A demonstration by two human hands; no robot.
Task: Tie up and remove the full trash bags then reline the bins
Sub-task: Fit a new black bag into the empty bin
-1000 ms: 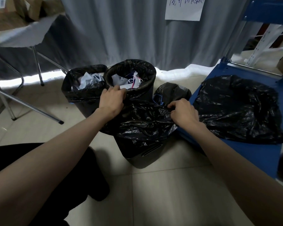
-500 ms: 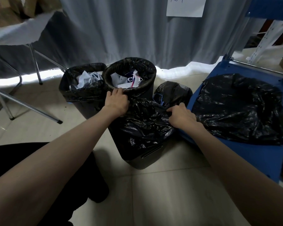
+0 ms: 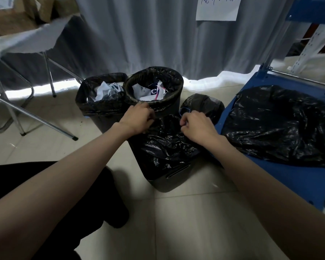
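Note:
A dark bin (image 3: 169, 178) stands on the floor in front of me with a black trash bag (image 3: 167, 147) bunched over its top. My left hand (image 3: 137, 119) grips the bag's left edge with curled fingers. My right hand (image 3: 197, 126) pinches the bag's right edge. Behind it stand two lined bins holding crumpled paper: a square bin (image 3: 101, 104) on the left and a round bin (image 3: 165, 83) in the middle. A smaller black-lined bin (image 3: 204, 106) sits just behind my right hand.
A blue platform (image 3: 293, 182) at the right carries a heap of black bags (image 3: 278, 124). A folding table with metal legs (image 3: 36, 117) stands at the left. A grey curtain (image 3: 139, 34) hangs behind the bins. My dark-clothed knee (image 3: 83, 194) is at lower left.
Both hands have drawn closer together over the front bin, gathering the bag's edges. The right hand moved left and its fingers curled tighter.

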